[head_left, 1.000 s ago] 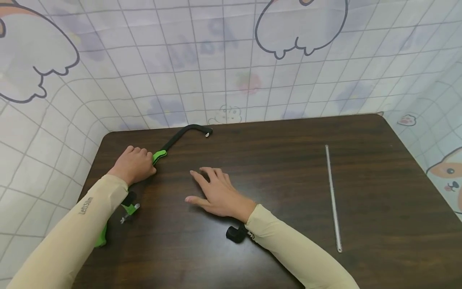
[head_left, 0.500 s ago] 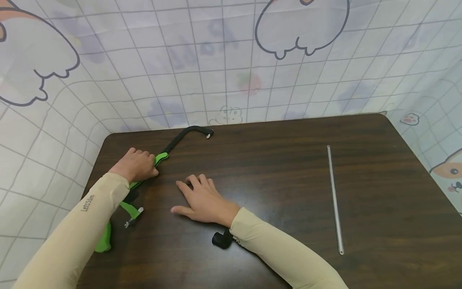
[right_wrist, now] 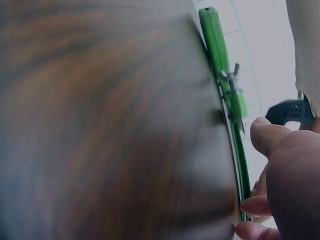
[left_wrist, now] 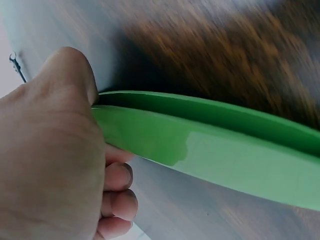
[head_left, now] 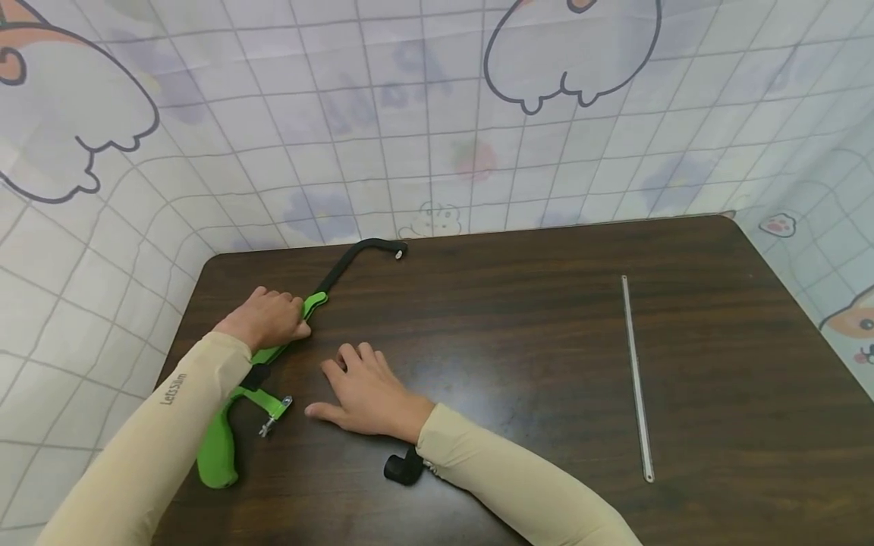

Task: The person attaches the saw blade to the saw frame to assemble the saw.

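A green and black hacksaw frame lies slanted on the left side of the table, its handle toward me and its black hooked end near the back edge. My left hand grips its middle from above. In the left wrist view the thumb and curled fingers pass around the green channel-shaped bar. A wing nut shows on the near arm of the frame. My right hand is just right of the frame, fingers spread, holding nothing. A thin grey hacksaw blade lies apart on the right.
The dark wooden table meets a wall sheet with a tile and cartoon print along its back and sides. A black wrist camera hangs under my right wrist; another sits under the left one.
My left hand has shifted slightly right and toward me with the hacksaw frame, showing more of its handle. My right hand has moved left and nearer to me, toward the frame.
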`<state>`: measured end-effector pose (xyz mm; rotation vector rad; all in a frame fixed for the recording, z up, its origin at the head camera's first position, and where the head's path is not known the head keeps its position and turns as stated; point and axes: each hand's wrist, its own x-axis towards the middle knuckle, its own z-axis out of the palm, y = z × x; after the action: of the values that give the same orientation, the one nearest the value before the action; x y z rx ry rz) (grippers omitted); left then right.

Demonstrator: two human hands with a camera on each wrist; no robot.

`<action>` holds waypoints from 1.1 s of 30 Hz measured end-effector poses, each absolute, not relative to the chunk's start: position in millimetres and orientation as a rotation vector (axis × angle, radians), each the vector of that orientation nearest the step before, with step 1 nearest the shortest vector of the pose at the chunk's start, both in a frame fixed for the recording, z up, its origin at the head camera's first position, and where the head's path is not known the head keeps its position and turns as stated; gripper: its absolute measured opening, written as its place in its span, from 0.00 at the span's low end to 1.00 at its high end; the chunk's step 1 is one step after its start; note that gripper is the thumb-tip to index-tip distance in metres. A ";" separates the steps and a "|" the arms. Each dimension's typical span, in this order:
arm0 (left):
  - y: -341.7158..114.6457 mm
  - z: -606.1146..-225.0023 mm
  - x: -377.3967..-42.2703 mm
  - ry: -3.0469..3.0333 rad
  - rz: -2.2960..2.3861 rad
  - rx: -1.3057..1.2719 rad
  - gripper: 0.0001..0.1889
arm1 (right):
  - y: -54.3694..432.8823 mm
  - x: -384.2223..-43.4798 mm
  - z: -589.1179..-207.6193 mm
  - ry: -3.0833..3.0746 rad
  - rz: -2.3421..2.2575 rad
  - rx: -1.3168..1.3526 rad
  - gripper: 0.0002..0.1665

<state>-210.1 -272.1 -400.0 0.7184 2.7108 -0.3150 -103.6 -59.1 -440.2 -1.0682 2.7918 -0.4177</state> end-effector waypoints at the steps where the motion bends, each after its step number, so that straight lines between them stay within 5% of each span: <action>1: -271.6 -400.2 -209.3 2.710 -0.310 0.718 0.16 | -60.8 -102.8 -440.7 2.790 -0.421 -1.075 0.41; 25: -250.3 -399.9 -196.6 2.650 -0.221 0.623 0.21 | -68.7 -87.6 -445.7 2.737 -0.451 -1.209 0.39; 33: -245.2 -403.9 -191.8 2.656 -0.259 0.605 0.21 | -66.5 -85.7 -445.5 2.767 -0.375 -1.242 0.30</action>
<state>-191.8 -245.2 -403.9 0.6050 2.6557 -0.2588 -85.7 -66.5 -445.5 -1.2416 2.7667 -0.3753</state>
